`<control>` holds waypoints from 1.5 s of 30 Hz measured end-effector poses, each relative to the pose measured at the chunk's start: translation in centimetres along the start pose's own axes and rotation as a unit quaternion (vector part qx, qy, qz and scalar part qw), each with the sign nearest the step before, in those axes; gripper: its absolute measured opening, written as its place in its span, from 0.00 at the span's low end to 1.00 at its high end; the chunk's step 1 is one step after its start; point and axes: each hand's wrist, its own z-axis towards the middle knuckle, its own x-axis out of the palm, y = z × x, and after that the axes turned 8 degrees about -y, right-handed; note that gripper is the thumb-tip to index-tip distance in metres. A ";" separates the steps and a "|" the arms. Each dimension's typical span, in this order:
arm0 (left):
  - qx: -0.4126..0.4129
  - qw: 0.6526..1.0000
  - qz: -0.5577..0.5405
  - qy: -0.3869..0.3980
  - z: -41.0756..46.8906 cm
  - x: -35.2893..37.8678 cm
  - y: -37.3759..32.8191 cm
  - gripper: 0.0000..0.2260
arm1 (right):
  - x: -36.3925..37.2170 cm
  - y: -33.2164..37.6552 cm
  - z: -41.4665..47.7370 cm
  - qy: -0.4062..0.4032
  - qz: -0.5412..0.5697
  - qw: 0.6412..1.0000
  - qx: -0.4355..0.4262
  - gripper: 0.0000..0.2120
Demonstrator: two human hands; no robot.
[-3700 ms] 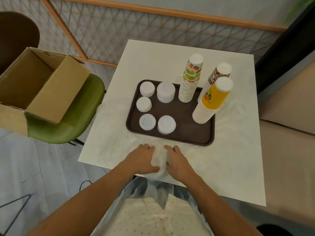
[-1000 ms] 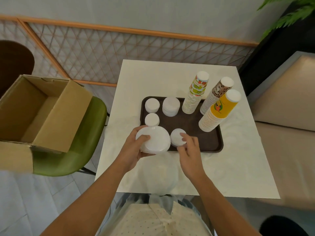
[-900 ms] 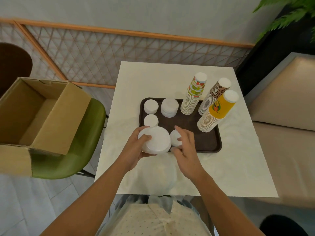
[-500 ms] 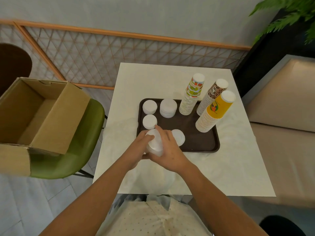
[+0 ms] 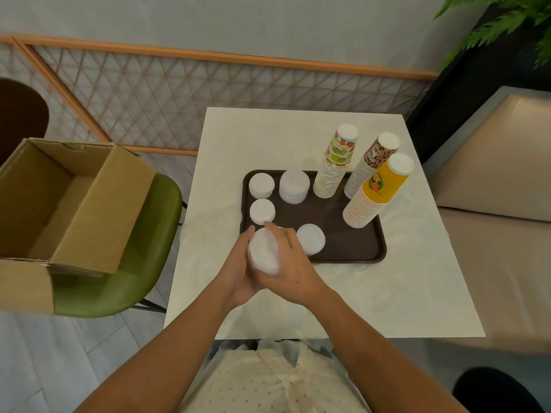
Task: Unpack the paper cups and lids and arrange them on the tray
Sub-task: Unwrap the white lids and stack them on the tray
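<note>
- A cardboard box [image 5: 59, 201] sits open-topped at the left of the frame, on a green chair [image 5: 125, 272] beside the table [image 5: 268, 135].
- At centre frame, the left hand [image 5: 235, 275] cups a stack of white lids, the held lids [image 5: 263, 255], from the left, its fingers curled round the stack's edge.
- The held lids are tipped on their side, above the lower left corner of the tray [image 5: 351, 242].
- The right hand [image 5: 293, 268] clamps the same stack from the right, fingers wrapped over its top; the two hands meet beneath it.
- Four more lid stacks rest on the left half of the brown tray: two along the upper edge [image 5: 261, 185] [image 5: 294, 186], one below them [image 5: 262, 211], and one [image 5: 310, 239] just right of the right hand.
- Three tall stacks of cups stand on the tray's right side: fruit-print cups [image 5: 334, 171], brown cups [image 5: 371, 171] and yellow cups [image 5: 374, 198], each upside down with white bases up.
- A beige bench [image 5: 492, 165] fills the right edge, with green fronds [image 5: 507, 22] in the upper right corner.
</note>
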 end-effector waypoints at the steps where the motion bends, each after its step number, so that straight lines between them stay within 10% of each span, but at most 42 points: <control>1: -0.005 1.000 -0.014 0.003 -0.1 0.3 -0.2 0.24 | 0.0 0.1 0.1 0.000 -0.010 1.000 0.002 0.45; 16: -0.059 0.990 -0.096 0.086 0.6 1.9 -1.6 0.31 | -1.8 0.3 1.0 -0.051 0.016 0.999 -0.001 0.39; 45: -0.005 0.996 -0.069 -0.058 6.3 -3.0 -1.0 0.23 | -3.7 -6.1 6.6 -0.113 0.029 0.982 0.145 0.36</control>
